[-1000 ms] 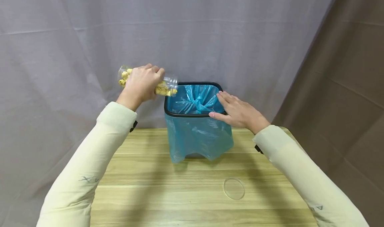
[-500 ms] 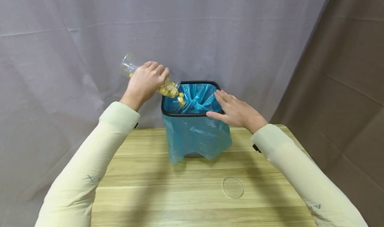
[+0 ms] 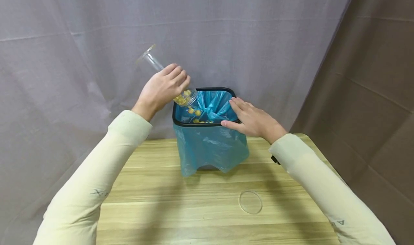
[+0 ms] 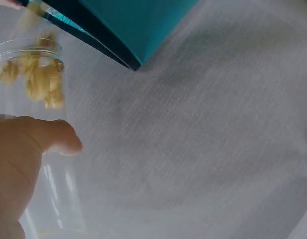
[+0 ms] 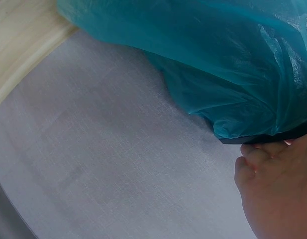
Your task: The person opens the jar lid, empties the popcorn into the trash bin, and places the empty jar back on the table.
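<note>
In the head view my left hand (image 3: 161,88) grips a clear plastic jar (image 3: 152,60) tilted mouth-down over the left side of a black-rimmed bin (image 3: 207,124). Yellow popcorn (image 3: 182,99) lies at the jar's mouth, and several pieces are dropping into the bin. The jar's upper part holds none. A blue plastic bag (image 3: 211,144) lines the bin and hangs over its outside. My right hand (image 3: 255,121) rests on the bin's right rim with fingers extended and thumb at the front edge. The left wrist view shows my thumb (image 4: 58,137) against the jar.
A thin clear ring (image 3: 253,213) lies on the wooden table (image 3: 145,216) in front of the bin. Grey curtain (image 3: 258,40) hangs close behind the bin, and a darker curtain (image 3: 372,112) stands on the right.
My left hand has tipped the jar from nearly level to steeply downward, its base rising. Popcorn has slid to the mouth and begun falling into the bin. My right hand stays at the rim.
</note>
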Motion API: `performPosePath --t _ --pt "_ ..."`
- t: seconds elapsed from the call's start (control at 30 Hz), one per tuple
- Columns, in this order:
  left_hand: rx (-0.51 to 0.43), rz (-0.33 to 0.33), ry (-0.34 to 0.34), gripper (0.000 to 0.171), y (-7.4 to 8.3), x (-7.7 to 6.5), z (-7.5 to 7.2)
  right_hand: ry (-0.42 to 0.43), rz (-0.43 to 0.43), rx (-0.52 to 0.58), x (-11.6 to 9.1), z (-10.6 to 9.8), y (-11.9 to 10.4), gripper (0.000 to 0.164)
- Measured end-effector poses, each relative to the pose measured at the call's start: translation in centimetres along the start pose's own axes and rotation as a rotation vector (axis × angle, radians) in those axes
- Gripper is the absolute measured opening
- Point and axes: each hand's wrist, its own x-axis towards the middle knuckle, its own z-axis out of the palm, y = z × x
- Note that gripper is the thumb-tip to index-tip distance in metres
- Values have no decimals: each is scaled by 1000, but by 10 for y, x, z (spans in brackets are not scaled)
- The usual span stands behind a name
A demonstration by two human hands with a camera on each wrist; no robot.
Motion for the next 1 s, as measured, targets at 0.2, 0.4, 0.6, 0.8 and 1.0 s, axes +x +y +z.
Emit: performPosePath --t 0.2,0.4,0.6,0.8,1.0 --pt "51 22 17 53 -1 2 -1 3 3 4 0 0 -1 106" --pt "-152 -154 -13 53 1 -3 -1 4 2 11 2 1 -1 106" --pt "-576 -475 -51 61 6 -18 -5 -8 2 21 2 1 -2 107" --pt "-981 -807 -99 84 10 -40 -12 -17 0 32 2 -4 -2 107" --pt "-1316 -1103 0 77 26 -75 -9 -25 3 51 2 -4 -1 109"
